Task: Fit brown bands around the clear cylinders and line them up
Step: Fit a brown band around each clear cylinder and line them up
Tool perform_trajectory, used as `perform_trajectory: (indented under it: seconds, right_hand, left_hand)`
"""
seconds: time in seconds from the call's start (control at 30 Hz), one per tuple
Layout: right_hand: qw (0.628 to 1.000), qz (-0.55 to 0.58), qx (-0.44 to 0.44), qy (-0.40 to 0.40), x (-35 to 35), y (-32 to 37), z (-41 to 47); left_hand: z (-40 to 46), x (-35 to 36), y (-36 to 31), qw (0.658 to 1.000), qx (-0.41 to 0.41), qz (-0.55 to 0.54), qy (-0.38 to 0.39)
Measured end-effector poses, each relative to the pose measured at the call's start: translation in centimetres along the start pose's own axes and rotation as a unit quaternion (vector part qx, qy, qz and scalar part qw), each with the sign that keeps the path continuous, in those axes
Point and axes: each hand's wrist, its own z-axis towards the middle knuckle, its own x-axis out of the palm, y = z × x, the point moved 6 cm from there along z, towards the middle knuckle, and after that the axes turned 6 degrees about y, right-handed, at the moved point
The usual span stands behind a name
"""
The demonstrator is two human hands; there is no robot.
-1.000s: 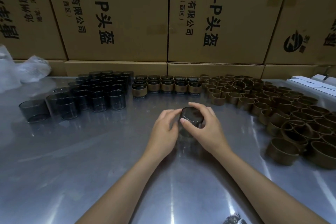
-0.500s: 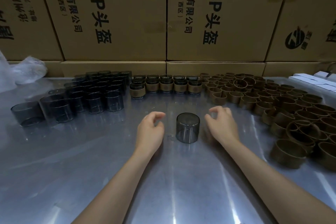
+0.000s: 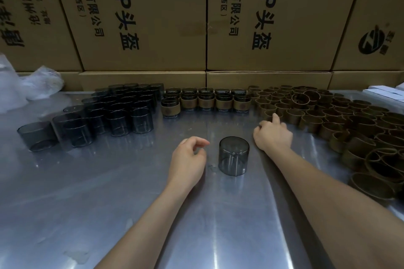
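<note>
Head view: you look down on a shiny metal desk (image 3: 109, 203) with both of your bare forearms reaching forward.
Lone cylinder: one clear smoky cylinder (image 3: 234, 156) stands upright on the desk between your hands, touched by neither, with no band on it.
Left hand: your left hand (image 3: 189, 159) rests just left of that cylinder, fingers loosely curled, thumb and forefinger close together, holding nothing.
Right hand: your right hand (image 3: 273, 135) lies up and to the right of the cylinder, knuckles up, holding nothing; your forefinger stretches out to the nearest ring in the brown bands (image 3: 349, 124); actual contact cannot be told.
Brown bands: the loose bands crowd the right side of the desk, standing on edge, from the back down to the near right.
Banded cylinders: finished cylinders (image 3: 205, 102) with brown bands stand in rows at the back centre, the front row five wide.
Bare cylinders: a cluster of unbanded cylinders (image 3: 118, 113) fills the back left, trailing off toward the left edge.
Backdrop: printed cardboard boxes (image 3: 153, 17) are stacked behind the desk; crumpled clear plastic (image 3: 32, 83) lies at far left, white flat items (image 3: 389, 91) at far right.
</note>
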Motion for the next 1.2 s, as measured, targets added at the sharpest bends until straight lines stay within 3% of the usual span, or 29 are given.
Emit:
perform_trajectory:
  seconds: [0.13, 0.4, 0.63, 0.83, 1.07, 1.2]
  right_hand:
    - [0.998, 0.016, -0.030, -0.057, -0.4, 0.3, -0.4]
    - [0.965, 0.067, -0.176, -0.183, -2.7, 1.4, -4.5]
    - [0.914, 0.288, -0.175, -0.227, -4.3, -0.6, -10.9]
    - [0.836, 0.457, -0.215, -0.215, -6.0, -0.2, -14.2]
    - [0.830, 0.463, -0.286, -0.125, -5.1, 3.0, -14.6]
    - [0.835, 0.458, -0.287, -0.106, -4.4, 3.5, -14.1]
  left_hand:
    - [0.0, 0.0, 0.1, 1.000, -0.003, -0.001, 0.002]
    - [-0.1, 0.0, 0.0, 1.000, -0.007, -0.004, 0.004]
    - [-0.4, -0.2, -0.6, 1.000, 0.000, -0.020, 0.003]
    - [-1.1, -0.4, -2.2, 0.997, 0.068, -0.037, -0.018]
    - [-1.9, 0.8, -4.5, 0.980, 0.136, -0.136, 0.044]
    - [-2.5, 1.6, -5.5, 0.975, 0.191, -0.091, 0.062]
